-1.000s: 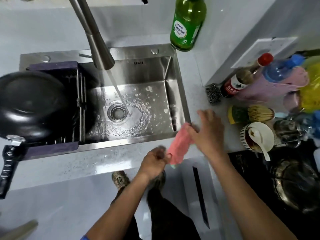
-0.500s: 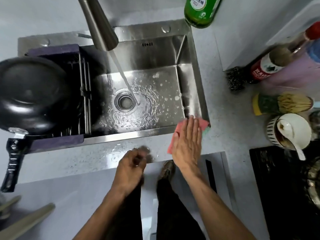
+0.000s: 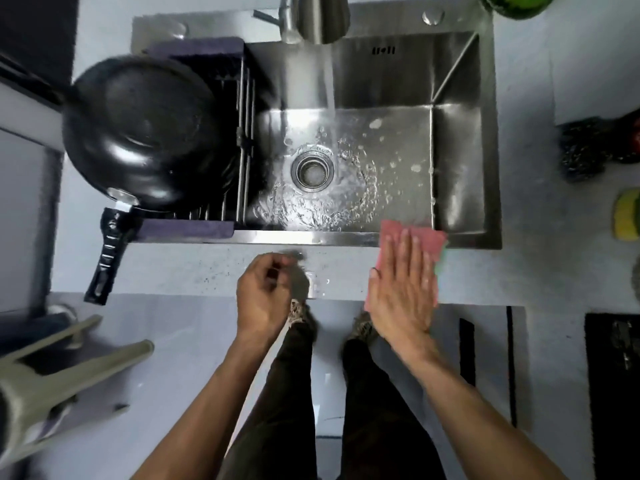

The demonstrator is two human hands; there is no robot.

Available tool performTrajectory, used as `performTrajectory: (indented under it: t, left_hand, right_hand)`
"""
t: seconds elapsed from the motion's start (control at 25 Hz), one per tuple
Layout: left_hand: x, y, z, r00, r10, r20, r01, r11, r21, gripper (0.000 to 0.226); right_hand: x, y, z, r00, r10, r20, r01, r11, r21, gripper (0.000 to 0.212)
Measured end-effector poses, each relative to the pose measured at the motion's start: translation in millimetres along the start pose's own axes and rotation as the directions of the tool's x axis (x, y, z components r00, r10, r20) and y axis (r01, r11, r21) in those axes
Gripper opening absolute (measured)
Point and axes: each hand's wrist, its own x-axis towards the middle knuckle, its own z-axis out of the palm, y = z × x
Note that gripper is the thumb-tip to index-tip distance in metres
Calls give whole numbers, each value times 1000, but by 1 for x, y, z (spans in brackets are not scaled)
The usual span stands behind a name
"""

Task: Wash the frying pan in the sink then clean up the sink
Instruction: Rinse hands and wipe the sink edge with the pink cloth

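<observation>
Head cam, looking straight down: brushed stainless sink [image 3: 457,140], rectangular with sharp creased corners, and water running from the faucet [image 3: 320,19] onto the wet, bubbly floor near the round drain [image 3: 312,170]. The black frying pan [image 3: 142,129] sits upside down on a ribbed drying rack [image 3: 242,140] over the left part of the basin, glossy and rounded, with its handle [image 3: 107,251] sticking out over the speckled grey countertop [image 3: 194,268].

Right hand [image 3: 403,289] is spread flat, fingers together and straight, pressing down on a pink cloth [image 3: 429,239] that lies across the sink's front rim and the counter; there's a sliver of green at the cloth's right edge. Left hand [image 3: 266,292] is loosely curled just over the counter edge. It's blurry, so I can't tell whether it's holding anything. A dark scouring pad [image 3: 581,150] sits off to the right.
</observation>
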Motion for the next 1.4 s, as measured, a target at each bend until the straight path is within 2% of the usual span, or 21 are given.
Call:
performTrajectory:
  t: [0.12, 0.24, 0.28, 0.4, 0.48, 0.52, 0.6, 0.68, 0.72, 0.84, 0.88, 0.96, 1.04, 1.12, 1.24, 1.32, 1.4]
  left_hand:
    - [-18, -12, -25, 1000, -22, -16, 24, 995, 100, 28]
    - [-26, -26, -41, 999, -49, -21, 51, 996, 71, 27]
    - [-27, -31, -45, 998, -53, -21, 54, 998, 46, 28]
    - [-27, -50, -56, 1000, -17, 11, 17, 1000, 6, 29]
    - [-21, -63, -70, 1000, -15, 4, 15, 1000, 1, 27]
    - [-15, -69, -82, 999, -37, -33, 36, 999, -11, 24]
    - [0, -81, -116, 982, -101, -159, 100, 995, -15, 16]
    - [18, -100, -161, 958, -87, -273, 115, 989, 91, 16]
    - [26, -108, -181, 952, -61, -299, 113, 981, 160, 16]
    - [50, -129, -221, 958, 2, -287, 112, 919, 379, 20]
    - [57, -131, -225, 957, -3, -289, 137, 885, 444, 26]
    - [70, -136, -237, 947, -26, -321, 206, 816, 540, 43]
    - [81, -146, -256, 951, -106, -291, 260, 784, 564, 55]
    - [87, -161, -269, 966, -173, -190, 251, 797, 550, 48]
    - [89, -172, -278, 991, -126, -40, 130, 867, 482, 24]
    - [91, -168, -286, 989, -145, -10, 138, 914, 382, 21]
    - [89, -158, -291, 988, -153, -17, 151, 935, 320, 26]
  right_hand:
    - [5, -87, 21, 974, -225, -5, 225, 974, -10, 65]
    - [10, -72, 20, 932, -358, 55, 360, 932, -45, 63]
    - [12, -50, 17, 942, -331, 59, 335, 938, -87, 63]
    - [18, 6, 0, 997, -72, 13, 73, 988, -137, 63]
    - [14, -23, -1, 999, 26, -40, -31, 992, -120, 63]
    - [10, -60, 7, 999, -7, -54, 2, 995, -98, 64]
    - [-8, -152, 32, 987, -162, -20, 162, 987, -20, 68]
    - [-24, -235, 56, 953, -303, 20, 303, 953, -15, 68]
    - [-21, -252, 61, 939, -339, 50, 341, 940, -33, 67]
    - [-18, -227, 59, 924, -377, 56, 381, 914, -141, 64]
    - [-18, -208, 56, 943, -332, 20, 330, 926, -181, 64]
    - [-19, -198, 50, 989, -146, -32, 137, 972, -192, 63]
    - [-19, -234, 55, 998, -42, -45, 34, 985, -168, 65]
    - [-23, -294, 68, 991, -130, 0, 129, 984, -124, 67]
    - [-25, -380, 83, 975, -218, 46, 220, 975, -40, 70]
    - [-22, -412, 91, 954, -289, 81, 288, 957, 28, 66]
    - [-22, -408, 88, 936, -353, 5, 340, 904, 260, 55]
